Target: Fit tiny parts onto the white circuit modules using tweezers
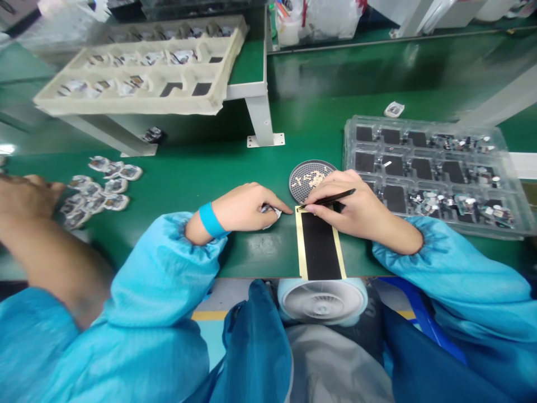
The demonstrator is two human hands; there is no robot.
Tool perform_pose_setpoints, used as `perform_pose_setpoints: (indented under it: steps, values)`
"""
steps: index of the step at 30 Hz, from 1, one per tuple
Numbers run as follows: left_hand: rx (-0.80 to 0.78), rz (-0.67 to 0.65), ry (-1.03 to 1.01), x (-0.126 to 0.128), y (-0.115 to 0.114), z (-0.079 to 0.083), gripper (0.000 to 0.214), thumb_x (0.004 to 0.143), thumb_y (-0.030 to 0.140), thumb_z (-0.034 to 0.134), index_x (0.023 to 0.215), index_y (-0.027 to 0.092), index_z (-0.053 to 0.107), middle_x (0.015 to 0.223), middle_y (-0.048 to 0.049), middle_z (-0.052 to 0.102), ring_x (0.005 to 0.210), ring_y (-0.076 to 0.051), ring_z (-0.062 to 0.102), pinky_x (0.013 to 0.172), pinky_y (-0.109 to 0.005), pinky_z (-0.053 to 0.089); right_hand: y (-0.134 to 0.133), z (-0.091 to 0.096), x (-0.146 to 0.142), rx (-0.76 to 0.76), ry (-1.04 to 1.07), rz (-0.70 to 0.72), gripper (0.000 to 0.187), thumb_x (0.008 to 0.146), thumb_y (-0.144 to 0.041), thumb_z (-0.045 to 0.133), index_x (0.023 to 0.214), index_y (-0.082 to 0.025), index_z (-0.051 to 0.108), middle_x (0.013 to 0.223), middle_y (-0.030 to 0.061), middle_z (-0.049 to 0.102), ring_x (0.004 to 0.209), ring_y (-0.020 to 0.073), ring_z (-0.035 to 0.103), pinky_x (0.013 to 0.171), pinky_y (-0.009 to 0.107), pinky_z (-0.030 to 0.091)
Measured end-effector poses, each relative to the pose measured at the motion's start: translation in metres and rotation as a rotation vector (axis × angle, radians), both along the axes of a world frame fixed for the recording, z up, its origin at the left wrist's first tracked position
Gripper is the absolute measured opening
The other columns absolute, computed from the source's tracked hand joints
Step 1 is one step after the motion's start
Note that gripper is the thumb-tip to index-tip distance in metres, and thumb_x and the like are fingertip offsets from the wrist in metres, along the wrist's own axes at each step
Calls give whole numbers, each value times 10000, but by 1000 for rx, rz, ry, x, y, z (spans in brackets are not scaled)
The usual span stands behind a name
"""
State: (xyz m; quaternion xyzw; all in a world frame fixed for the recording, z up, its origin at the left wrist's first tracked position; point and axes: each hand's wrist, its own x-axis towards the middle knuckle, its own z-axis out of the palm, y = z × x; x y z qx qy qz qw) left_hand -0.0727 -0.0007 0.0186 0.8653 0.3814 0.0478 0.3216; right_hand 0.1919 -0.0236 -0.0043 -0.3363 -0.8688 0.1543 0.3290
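Note:
My right hand (350,204) pinches dark tweezers (333,198), their tips down at the far left corner of a black mat (322,246) edged with pale yellow tape. Just beyond that corner lies a round grey perforated dish (298,173) with many small beige pieces (312,179) in it. My left hand (247,207) rests on the green table left of the mat, index finger stretched towards the tweezer tips. Its other fingers are curled around a small white-and-silver part (271,210), mostly hidden by the hand.
Right stands a clear compartment tray (432,187) with small parts. A cream moulded tray (138,103) sits on a raised shelf at back left. Several small white parts (98,193) lie grouped left, beside another person's blurred hand (29,196). A fan (322,302) is below the table edge.

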Motion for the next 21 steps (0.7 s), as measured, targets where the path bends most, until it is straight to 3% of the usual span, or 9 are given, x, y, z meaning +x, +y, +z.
perform_pose_setpoints:
  steps: [10, 15, 21]
  values:
    - [-21, -28, 77, 3, -2, 8, 387, 820, 175, 583, 1100, 266, 834, 856, -14, 790, 603, -130, 559, 625, -259, 402, 3, -2, -2, -36, -11, -48, 117, 954, -344, 708, 907, -241, 738, 949, 17, 791, 951, 231, 709, 871, 396, 429]
    - [-18, -30, 55, 4, -3, 7, 387, 814, 165, 586, 1088, 275, 836, 862, -9, 792, 607, -130, 567, 621, -259, 402, 8, -2, -10, -179, 64, -135, 167, 921, -367, 730, 868, -210, 751, 839, 27, 755, 778, 200, 692, 746, 340, 476]
    - [6, -18, 38, 5, -6, 9, 404, 801, 150, 588, 1091, 282, 836, 925, -7, 801, 600, -130, 568, 634, -266, 411, 11, -2, -16, -319, 8, -241, 282, 904, -430, 730, 770, -184, 759, 704, 20, 713, 666, 180, 643, 647, 322, 431]
